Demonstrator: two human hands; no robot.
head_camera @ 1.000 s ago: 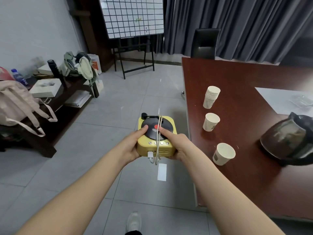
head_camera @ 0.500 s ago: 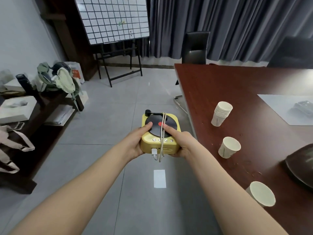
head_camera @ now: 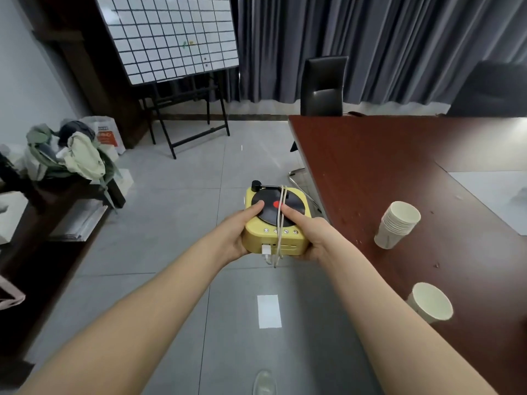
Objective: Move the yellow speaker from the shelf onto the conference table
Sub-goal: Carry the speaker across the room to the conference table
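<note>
Head cam: yellow speaker, turntable-style w/ black disc and red centre on top, held in mid-air over the grey tile floor, just left of the conference table edge, not on it. Left hand clamps the speaker's left side, thumb resting on the disc. Right hand clamps the right side, thumb also on the disc near the red centre. Both hands closed on the unit; other fingers wrap under, mostly hidden. White cable looped over the top and front of the speaker, plug end dangling below the front face.

Table, dark red-brown: stack of paper cups near the left edge, single paper cup closer to cam, well apart from the stack. Black chair at the far end. Gridded whiteboard on easel at back L. Low dark shelf at left w/ clothes heaped on top. White paper slip on floor below the hands.
</note>
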